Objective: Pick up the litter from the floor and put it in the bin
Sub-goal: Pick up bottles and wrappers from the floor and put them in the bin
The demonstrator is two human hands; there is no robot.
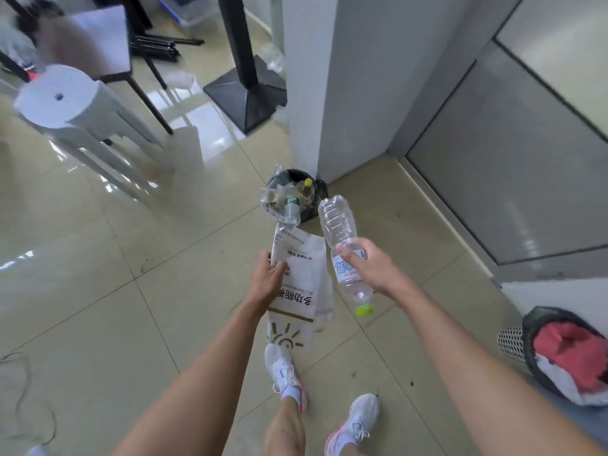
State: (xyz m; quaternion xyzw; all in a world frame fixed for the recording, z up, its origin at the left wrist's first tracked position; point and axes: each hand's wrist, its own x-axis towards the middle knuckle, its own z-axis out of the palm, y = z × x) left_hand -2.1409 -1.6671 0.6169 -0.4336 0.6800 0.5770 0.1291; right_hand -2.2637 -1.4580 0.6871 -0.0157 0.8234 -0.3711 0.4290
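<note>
Both hands loaded with litter, facing an overfull bin.

The left hand [268, 274] has its fingers curled round the upper edge of a white printed packaging bag [302, 268], which hangs limp below them toward the shoes. The right hand [365, 264] wraps its fingers round the labelled middle of a clear plastic water bottle [339, 222], base tilted up past the fingertips, green cap [364, 310] pointing down behind the palm. The black bin [309, 213] stands on the floor beyond both sets of fingertips, at the corner of a white pillar [316, 93], already heaped with bottles and cups above its rim. That heap is the likely trouble: a bottle dropped on it may roll off onto the tiles or knock other pieces out, and the slack bag could slide off unless pressed down. A second, mesh bin [513, 343] sits well to the right of the right hand.
</note>
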